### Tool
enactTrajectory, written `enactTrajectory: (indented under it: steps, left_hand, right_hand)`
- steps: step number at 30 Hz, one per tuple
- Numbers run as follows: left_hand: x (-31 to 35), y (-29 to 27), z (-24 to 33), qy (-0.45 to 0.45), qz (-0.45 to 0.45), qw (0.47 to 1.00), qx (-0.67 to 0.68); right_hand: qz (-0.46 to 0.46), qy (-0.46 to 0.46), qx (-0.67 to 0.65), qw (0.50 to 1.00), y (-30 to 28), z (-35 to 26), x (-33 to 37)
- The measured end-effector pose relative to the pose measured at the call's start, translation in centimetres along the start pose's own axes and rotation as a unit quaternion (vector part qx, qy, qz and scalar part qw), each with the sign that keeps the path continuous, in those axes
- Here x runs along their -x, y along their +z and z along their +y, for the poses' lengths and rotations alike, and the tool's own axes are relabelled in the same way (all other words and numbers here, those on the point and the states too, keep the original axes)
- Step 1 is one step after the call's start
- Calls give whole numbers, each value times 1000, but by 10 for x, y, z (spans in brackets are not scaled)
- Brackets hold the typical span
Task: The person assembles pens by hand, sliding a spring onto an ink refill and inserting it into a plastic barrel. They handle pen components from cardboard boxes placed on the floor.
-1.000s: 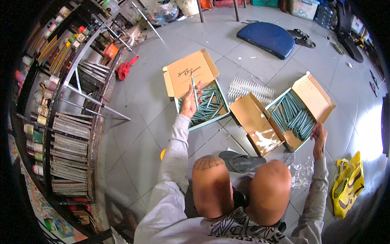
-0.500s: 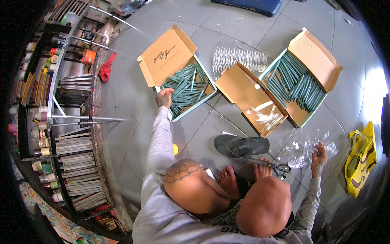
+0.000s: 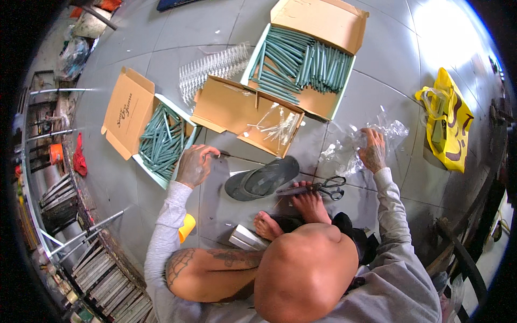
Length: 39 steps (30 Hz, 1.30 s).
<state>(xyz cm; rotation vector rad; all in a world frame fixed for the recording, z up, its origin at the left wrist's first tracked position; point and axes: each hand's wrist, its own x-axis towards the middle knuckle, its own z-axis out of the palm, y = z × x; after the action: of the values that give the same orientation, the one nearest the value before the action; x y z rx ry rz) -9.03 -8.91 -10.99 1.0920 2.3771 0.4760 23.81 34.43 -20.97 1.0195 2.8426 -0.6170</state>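
My left hand (image 3: pixel 195 164) hovers at the right edge of a small open box (image 3: pixel 171 179). Its fingers are loosely bent and apart, with nothing plainly in them. Loose green sticks (image 3: pixel 161 139), slim and tapered like incense cones or crayons, fill that box in a jumble. Over to the right, my right hand (image 3: pixel 372 151) is closed on crumpled clear plastic wrap (image 3: pixel 396 132) spread over the floor. A larger box (image 3: pixel 318 105) farther back holds many more of the green sticks in rows. Between the boxes lies an open cardboard lid (image 3: pixel 229 105) with white plastic strips (image 3: pixel 274 125) on it.
A clear spiky plastic rack (image 3: pixel 212 70) lies behind the lid. Near my feet are a black sandal (image 3: pixel 262 178), black-handled scissors (image 3: pixel 328 188), a white box (image 3: pixel 246 237) and a yellow cup (image 3: pixel 187 228). A yellow bag (image 3: pixel 446 124) stands right; a metal-framed shelf (image 3: pixel 40 199) left.
The view has swung right. My left hand has left the green sticks in the small box and come to its right edge. My right hand stays at the clear plastic.
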Motion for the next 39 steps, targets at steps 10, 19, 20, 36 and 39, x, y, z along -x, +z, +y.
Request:
enactTrajectory:
  steps: [10,19,20,36,39]
  left_hand:
    - [-16,54,82,101,-105,958,245]
    - [2,61,85,-32,-60,927,369]
    - [4,53,89,-39,-75,919,386]
    - [-35,11,155,-95,-13,839,536]
    - [-24,18,149,-122,30,827,548]
  right_hand:
    - [136,-157,-26,978,-54,-69,-80]
    - [24,-53,80,995,22,-116,-215]
    - [10,-69,83,994,22,-114,-220]
    - [-170,-275,-288,901,-67,-225,2]
    - [-128,-254,-356,890,-52,-246,21]
